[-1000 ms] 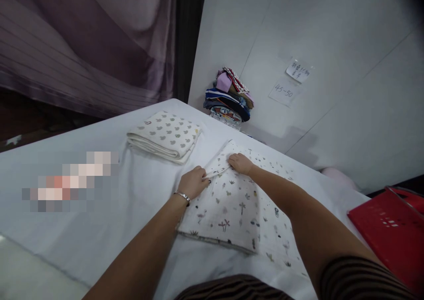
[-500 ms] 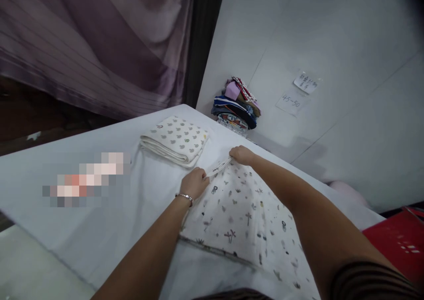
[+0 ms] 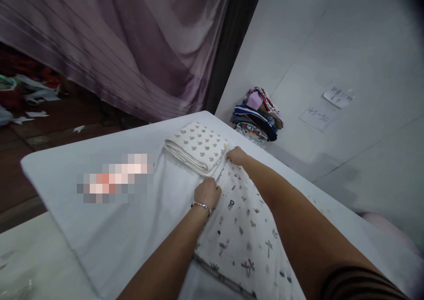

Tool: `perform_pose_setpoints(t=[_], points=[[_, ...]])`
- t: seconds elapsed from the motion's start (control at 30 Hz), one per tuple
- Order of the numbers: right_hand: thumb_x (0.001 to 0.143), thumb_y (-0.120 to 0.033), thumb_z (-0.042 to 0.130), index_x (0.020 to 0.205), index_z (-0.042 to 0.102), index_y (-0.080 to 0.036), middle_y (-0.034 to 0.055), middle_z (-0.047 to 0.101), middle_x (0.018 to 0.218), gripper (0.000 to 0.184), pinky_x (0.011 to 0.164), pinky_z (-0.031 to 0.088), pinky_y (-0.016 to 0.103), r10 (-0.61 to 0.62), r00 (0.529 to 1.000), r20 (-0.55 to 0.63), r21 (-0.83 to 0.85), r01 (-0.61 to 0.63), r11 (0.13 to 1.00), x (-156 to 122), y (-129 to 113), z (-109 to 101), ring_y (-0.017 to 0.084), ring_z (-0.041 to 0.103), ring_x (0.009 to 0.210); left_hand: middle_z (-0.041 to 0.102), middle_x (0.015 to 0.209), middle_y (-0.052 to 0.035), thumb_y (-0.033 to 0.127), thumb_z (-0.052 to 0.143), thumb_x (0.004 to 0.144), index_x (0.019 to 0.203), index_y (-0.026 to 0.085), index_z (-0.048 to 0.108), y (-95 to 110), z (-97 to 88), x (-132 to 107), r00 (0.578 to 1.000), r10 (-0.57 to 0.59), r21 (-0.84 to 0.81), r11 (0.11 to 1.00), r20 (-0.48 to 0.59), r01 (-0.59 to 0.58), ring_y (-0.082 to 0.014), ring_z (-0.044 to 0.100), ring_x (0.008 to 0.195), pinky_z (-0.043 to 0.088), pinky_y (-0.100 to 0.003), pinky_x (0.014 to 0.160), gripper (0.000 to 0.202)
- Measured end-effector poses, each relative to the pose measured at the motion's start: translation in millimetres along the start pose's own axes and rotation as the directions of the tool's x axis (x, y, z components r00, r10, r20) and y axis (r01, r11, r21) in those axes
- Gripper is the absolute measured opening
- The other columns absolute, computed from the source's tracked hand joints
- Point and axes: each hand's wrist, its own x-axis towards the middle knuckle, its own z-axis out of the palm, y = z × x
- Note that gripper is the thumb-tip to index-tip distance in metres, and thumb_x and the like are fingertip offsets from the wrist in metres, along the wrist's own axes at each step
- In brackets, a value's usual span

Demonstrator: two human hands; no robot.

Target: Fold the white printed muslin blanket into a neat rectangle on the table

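A white cloth (image 3: 245, 229) printed with small palm trees, flamingos and leaves lies spread on the table in front of me. My left hand (image 3: 208, 192), with a silver bracelet at the wrist, is closed on its far edge. Farther along the same edge, my right hand (image 3: 236, 156) pinches the fabric, and the edge runs taut between the two. Just beyond my hands rests a folded white cloth (image 3: 197, 146) with a grey print, its layers showing at the near side. Neither hand visibly grips that folded cloth. The near end of the printed cloth runs out of view.
The table (image 3: 115, 229) has a white cover. A blurred-out item (image 3: 115, 176) lies on its left part. A stack of folded clothes (image 3: 256, 114) stands beyond the far right edge, against the wall. A purple curtain (image 3: 149, 48) hangs behind. Scraps litter the floor (image 3: 66, 119) at left.
My view has swung left, so things appear farther right. Both hands still hold the cloth's edge, which now lies closer to the folded cloth. The folded cloth stays put on the table.
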Motion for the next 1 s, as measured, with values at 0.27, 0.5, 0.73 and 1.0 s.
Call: perform_pose_setpoints(t=[0.27,0.5,0.73,1.0], points=[[0.071,-0.034,0.069,0.129,0.045,-0.02,0.012,0.042,0.137,0.064,0.098,0.031,0.043,0.199,0.967,-0.159,0.219,-0.162,0.962,-7,24,20,0.028,0.034,0.126,0.061,0.098,-0.0126,0.026,0.041,0.079,0.087,0.014,0.059,2,-0.4,1,1.0,-0.014,0.007,1.0,0.012,0.014,-0.0224,0.062,0.085,0.045,-0.033,0.07,0.024],[0.084,-0.041,0.053,0.136,0.038,-0.014,0.013,0.047,0.133,0.06,0.093,0.041,0.031,0.519,0.851,-0.081,0.477,-0.424,0.77,-23,35,58,0.022,0.049,0.117,0.062,0.095,-0.011,0.026,0.041,0.079,0.083,0.015,0.058,0,1.8,1,1.0,-0.013,0.021,1.0,-0.011,0.013,-0.0211,0.062,0.083,0.044,-0.031,0.068,0.021],[0.092,-0.038,0.037,0.13,0.047,-0.018,0.0108,0.056,0.125,0.044,0.089,0.043,0.032,0.562,0.822,-0.093,0.458,-0.466,0.757,-15,47,68,0.022,0.053,0.113,0.062,0.098,-0.0091,0.027,0.041,0.08,0.082,0.016,0.057,1,0.8,1,0.999,-0.032,0.027,0.999,0.012,0.032,-0.0187,0.061,0.082,0.042,-0.029,0.066,0.02],[0.089,-0.036,0.042,0.119,0.056,-0.019,0.0118,0.056,0.121,0.038,0.086,0.045,0.032,0.606,0.784,-0.132,0.437,-0.503,0.746,9,35,66,0.023,0.055,0.108,0.061,0.096,-0.0092,0.026,0.042,0.078,0.081,0.016,0.056,2,2.1,0,0.999,-0.038,0.023,0.999,0.005,0.038,-0.0195,0.06,0.081,0.042,-0.03,0.065,0.017]])
